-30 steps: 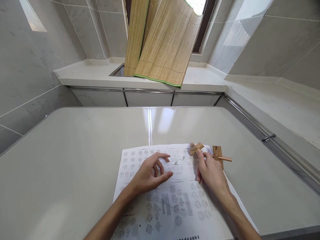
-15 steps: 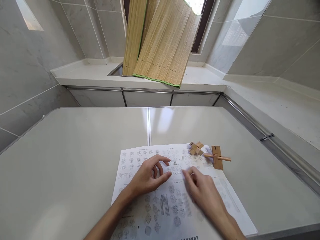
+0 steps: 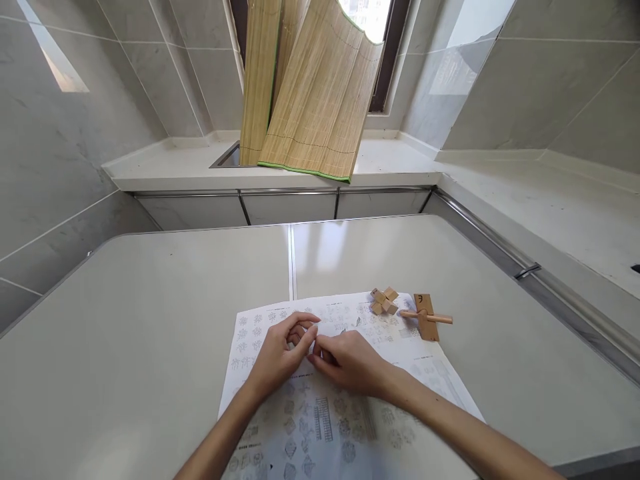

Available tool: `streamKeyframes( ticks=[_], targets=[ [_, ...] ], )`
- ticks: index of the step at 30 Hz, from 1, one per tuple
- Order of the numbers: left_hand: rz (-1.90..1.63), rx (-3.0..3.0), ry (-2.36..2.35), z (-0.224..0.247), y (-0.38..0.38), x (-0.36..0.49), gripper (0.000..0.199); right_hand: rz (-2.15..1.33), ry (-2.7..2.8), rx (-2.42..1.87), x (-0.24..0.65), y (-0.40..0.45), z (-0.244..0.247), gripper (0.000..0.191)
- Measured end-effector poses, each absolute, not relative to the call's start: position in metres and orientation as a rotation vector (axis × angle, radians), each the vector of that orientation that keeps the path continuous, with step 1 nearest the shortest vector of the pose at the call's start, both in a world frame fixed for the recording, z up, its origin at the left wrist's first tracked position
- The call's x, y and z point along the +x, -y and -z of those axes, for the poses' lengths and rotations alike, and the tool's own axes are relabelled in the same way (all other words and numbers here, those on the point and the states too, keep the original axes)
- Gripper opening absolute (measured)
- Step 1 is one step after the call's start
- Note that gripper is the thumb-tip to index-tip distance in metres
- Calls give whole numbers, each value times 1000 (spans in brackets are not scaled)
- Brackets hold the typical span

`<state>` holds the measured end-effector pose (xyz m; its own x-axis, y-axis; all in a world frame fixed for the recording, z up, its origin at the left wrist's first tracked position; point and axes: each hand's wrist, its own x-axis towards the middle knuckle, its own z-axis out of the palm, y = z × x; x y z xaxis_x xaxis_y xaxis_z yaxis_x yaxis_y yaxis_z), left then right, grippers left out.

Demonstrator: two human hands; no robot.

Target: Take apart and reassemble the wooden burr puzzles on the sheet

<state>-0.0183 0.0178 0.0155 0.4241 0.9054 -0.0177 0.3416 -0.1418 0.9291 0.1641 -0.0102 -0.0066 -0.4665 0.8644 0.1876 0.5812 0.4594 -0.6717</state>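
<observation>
A large printed sheet [image 3: 280,413] lies on the pale table, covered in small diagrams. Over its upper middle, my left hand [image 3: 285,347] has its fingers curled, with thumb and index tips close together. My right hand [image 3: 347,360] touches or nearly touches its fingertips, also closed in a pinch. Whether anything small sits between the fingers cannot be made out. A wooden interlocking block puzzle [image 3: 384,301] rests on the sheet's top right part. Beside it, at the sheet's right corner, is a flat wooden piece [image 3: 427,319] with a round stick through it.
The wide pale table [image 3: 150,320] has a seam running down its middle. Behind it are a metal rail [image 3: 285,192] and a white ledge [image 3: 390,157]. A bamboo blind [image 3: 315,100] hangs over the ledge at the window. Another rail runs along the right side.
My right hand has moved left to meet my left hand, whose thumb and index finger have come closer together. The view has shifted slightly.
</observation>
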Motion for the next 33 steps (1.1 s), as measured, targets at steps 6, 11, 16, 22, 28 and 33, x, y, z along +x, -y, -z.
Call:
streamKeyframes(
  ticks=[6,11,16,22,28,33],
  targets=[
    [-658,1682,-1123,-18,-20,-18,33,-939,2027,-1138,169,9,10,18],
    [-641,1732,-1150,-19,-37,-13,32,-1043,1937,-1135,170,8,12,18],
    [-755,1818,-1214,-18,-71,-9,31,-1149,1865,-1135,170,8,10,22],
    [-837,1729,-1181,-7,-87,-13,33,-1216,1824,-1137,169,8,11,24],
    [-836,1684,-1133,-2,-79,-16,33,-1227,1824,-1159,168,8,13,25],
    [-823,1724,-1158,-7,-76,-17,30,-1269,1814,-1165,166,7,12,26]
  ],
)
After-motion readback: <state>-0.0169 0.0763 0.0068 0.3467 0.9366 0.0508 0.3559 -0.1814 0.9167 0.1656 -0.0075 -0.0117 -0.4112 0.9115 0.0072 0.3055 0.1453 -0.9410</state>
